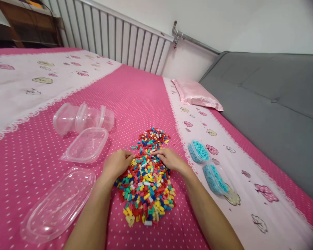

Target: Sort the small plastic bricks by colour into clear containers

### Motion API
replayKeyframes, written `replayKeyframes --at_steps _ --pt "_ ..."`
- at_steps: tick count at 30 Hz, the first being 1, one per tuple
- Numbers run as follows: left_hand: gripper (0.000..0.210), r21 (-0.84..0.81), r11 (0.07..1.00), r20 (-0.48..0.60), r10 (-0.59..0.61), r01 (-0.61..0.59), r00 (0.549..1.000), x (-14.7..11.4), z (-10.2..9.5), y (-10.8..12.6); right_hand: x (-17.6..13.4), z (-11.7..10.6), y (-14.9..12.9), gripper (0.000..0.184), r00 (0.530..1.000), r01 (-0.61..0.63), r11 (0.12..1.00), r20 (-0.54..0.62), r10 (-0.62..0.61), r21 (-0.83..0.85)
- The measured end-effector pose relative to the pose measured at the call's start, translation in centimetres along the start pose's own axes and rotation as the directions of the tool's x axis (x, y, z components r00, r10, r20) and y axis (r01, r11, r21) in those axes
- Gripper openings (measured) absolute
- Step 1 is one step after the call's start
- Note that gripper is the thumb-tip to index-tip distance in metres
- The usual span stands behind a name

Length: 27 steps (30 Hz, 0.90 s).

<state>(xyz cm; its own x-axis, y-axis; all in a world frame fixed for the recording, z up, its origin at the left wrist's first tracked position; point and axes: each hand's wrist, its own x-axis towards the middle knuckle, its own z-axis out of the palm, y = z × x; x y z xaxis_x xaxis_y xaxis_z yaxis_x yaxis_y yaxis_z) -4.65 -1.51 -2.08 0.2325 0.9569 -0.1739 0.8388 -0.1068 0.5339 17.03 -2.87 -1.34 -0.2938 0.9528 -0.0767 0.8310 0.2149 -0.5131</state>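
A long heap of small toy building bricks point(148, 180) in red, yellow, blue, green, white and pink lies on a pink dotted bedspread. My left hand point(118, 163) rests at the heap's left side, its thumb and index finger slightly apart over the bricks. From the right, my right hand point(169, 159) reaches in, index finger stretched towards a white brick and thumb a little below it. Both hands touch the narrow part of the heap; no brick shows clearly held in either. Beyond them, a smaller cluster of bricks point(153, 137) joins the heap.
Left of the heap lie a clear oval lid point(59, 205), a clear squarish container point(87, 144) and several nested clear tubs point(90, 117) on their side. At right stand two clear tubs of light-blue bricks point(200, 150) point(216, 178). A pink pillow point(197, 93) lies beside the grey headboard point(273, 100).
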Motion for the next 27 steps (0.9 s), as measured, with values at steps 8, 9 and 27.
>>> replayKeyframes --at_steps 8,9,27 --pt "0.036 -0.009 1.0 0.011 0.013 -0.012 1.0 0.0 0.3 -0.2 2.4 0.8 0.9 0.037 0.978 0.197 0.974 0.043 -0.203 0.109" --pt "0.036 -0.017 1.0 0.012 0.014 -0.014 1.0 0.0 0.3 -0.3 2.8 0.6 1.0 0.037 0.979 0.194 0.971 0.031 -0.2 0.136" --pt "0.038 -0.115 0.993 -0.04 -0.016 0.011 0.999 -1.0 -1.3 -0.7 5.4 2.5 -2.4 0.038 0.994 0.085 0.962 0.05 -0.102 0.26"
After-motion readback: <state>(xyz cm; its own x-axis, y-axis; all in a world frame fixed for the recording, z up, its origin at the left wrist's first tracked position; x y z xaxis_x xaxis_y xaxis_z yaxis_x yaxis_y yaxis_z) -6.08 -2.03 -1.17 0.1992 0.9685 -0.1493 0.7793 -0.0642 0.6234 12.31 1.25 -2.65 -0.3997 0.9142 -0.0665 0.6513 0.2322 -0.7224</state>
